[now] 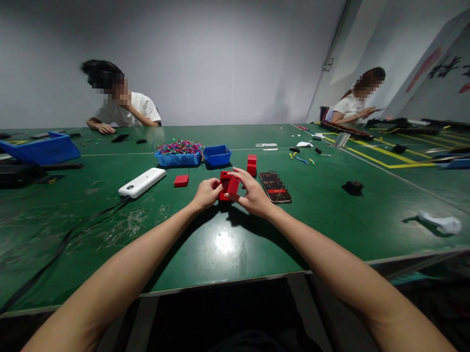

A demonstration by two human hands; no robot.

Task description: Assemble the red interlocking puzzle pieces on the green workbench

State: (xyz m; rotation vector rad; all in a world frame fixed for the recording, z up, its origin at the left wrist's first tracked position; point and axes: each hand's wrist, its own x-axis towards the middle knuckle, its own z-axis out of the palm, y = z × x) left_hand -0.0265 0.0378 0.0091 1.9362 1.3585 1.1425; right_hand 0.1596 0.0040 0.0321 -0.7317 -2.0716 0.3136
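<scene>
My left hand [207, 193] grips the left side of a red hollow block [223, 176] just above the green table. My right hand [253, 194] pinches a smaller red block [233, 185] between thumb and fingers, against the front of the hollow one. Whether the two pieces are joined cannot be made out. Behind my right hand stands another red block [252, 165], with a lit phone [275, 186] lying beside it. A flat red piece [181, 181] lies to the left of my left hand.
Left of my hands lies a white power bank [143, 182] with a black cable. Beyond them are a blue tray of coloured wires [178, 154] and a blue bin [217, 156]. A black object [353, 188] sits at right. Two people in white sit across the table [216, 268].
</scene>
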